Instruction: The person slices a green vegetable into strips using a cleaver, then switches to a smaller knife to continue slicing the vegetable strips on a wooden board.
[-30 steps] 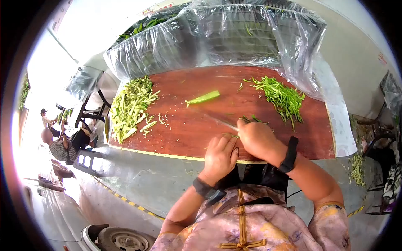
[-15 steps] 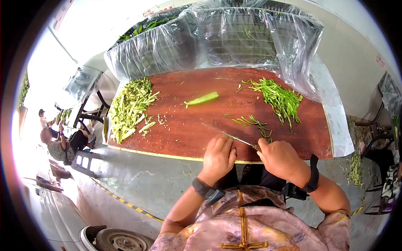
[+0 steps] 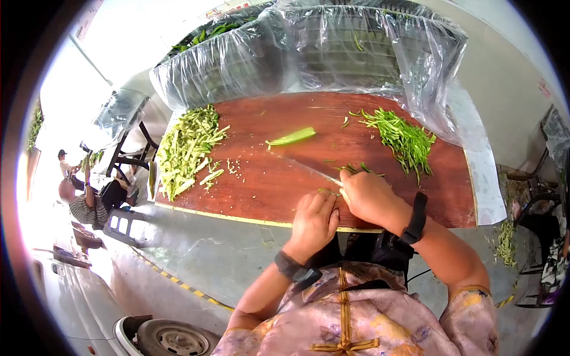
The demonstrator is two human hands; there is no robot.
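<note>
My right hand [image 3: 369, 197] is closed round the handle of a knife [image 3: 313, 169], its thin blade pointing forward and left over the board. Beside it, my left hand [image 3: 314, 219] rests near the board's front edge, fingers bent and pressed together; a bit of green shows at the fingertips, mostly hidden. An opened green pepper piece [image 3: 292, 137] lies in the middle of the red-brown board [image 3: 249, 199]. A few green strips [image 3: 360, 168] lie just beyond my right hand. A heap of thin green strips [image 3: 405, 141] sits at the right.
Pale green scraps [image 3: 191, 151] with loose seeds are piled at the left. Plastic-draped crates [image 3: 338, 50] line the board's far side. A seated person [image 3: 89, 204] is at far left, near a grey vehicle [image 3: 77, 296]. Chairs [image 3: 537, 202] stand at right.
My right hand has moved forward and left with the knife, whose blade now reaches towards the pepper piece. The left hand has stayed nearly in place. The view has shifted slightly.
</note>
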